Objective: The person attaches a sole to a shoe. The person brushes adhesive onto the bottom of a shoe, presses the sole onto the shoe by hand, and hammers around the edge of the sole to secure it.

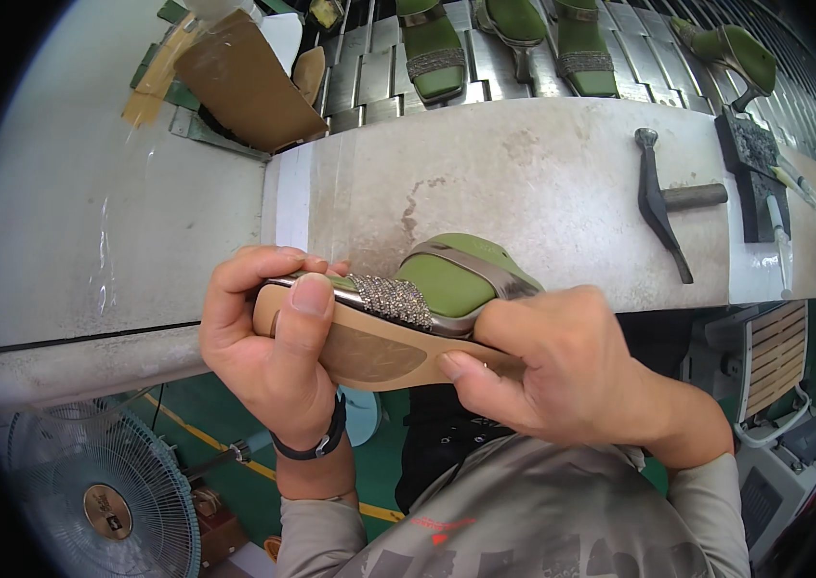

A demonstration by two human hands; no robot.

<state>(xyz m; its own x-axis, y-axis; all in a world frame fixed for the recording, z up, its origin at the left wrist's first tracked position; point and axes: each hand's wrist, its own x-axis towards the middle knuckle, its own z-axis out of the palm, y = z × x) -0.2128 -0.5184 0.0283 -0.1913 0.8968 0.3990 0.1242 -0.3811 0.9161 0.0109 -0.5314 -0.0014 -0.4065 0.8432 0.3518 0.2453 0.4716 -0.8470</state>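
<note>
Just past the front edge of the worktable, I hold a high-heeled sandal (384, 358) tilted on its side, with its tan outsole turned toward me. It has a green insole, a glittery band over the toe and a metallic strap at the back. My left hand (268, 337) is closed round the toe end, thumb lying on the outsole's edge. Toward the heel end, my right hand (572, 371) grips the sandal with curled fingers, its thumb pressed against the outsole. The heel itself is hidden by the right hand.
A hammer (657, 197) with a wooden handle lies on the worktable (524, 173), beside a black block (750, 173) and thin white-handled tools (779, 241). Several green sandals (435, 63) stand on a metal slat conveyor behind. A cardboard box (249, 82) stands back left; a fan (105, 501) is below.
</note>
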